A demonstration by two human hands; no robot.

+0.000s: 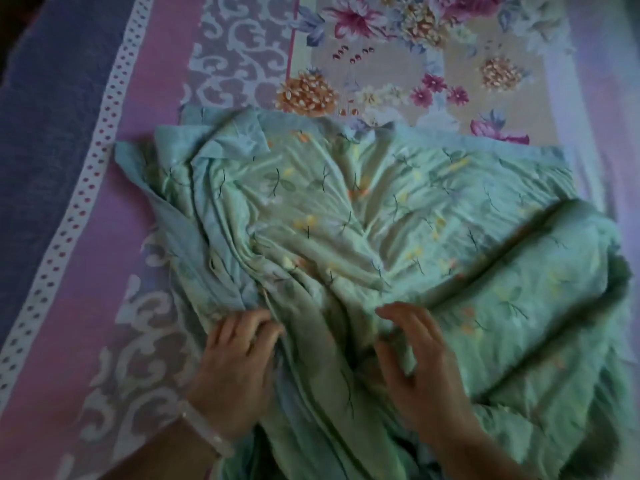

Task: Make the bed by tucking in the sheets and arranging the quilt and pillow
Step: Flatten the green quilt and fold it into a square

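A crumpled pale green quilt (363,220) with a small leaf and flower print lies bunched across the middle of the bed, one thick fold running down its right side. My left hand (239,351), with a clear bangle on the wrist, pinches a gathered fold at the quilt's near left edge. My right hand (412,351) rests on the quilt to the right of it, fingers spread and slightly curled over the cloth. Under the quilt lies a floral bed sheet (398,64) with pink and orange flowers. No pillow is in view.
A pink and lilac border (149,109) with white scroll patterns runs along the sheet's left side. Beyond it, at the far left, are a white dotted trim (86,181) and a blue band (45,116). Bare sheet shows above the quilt.
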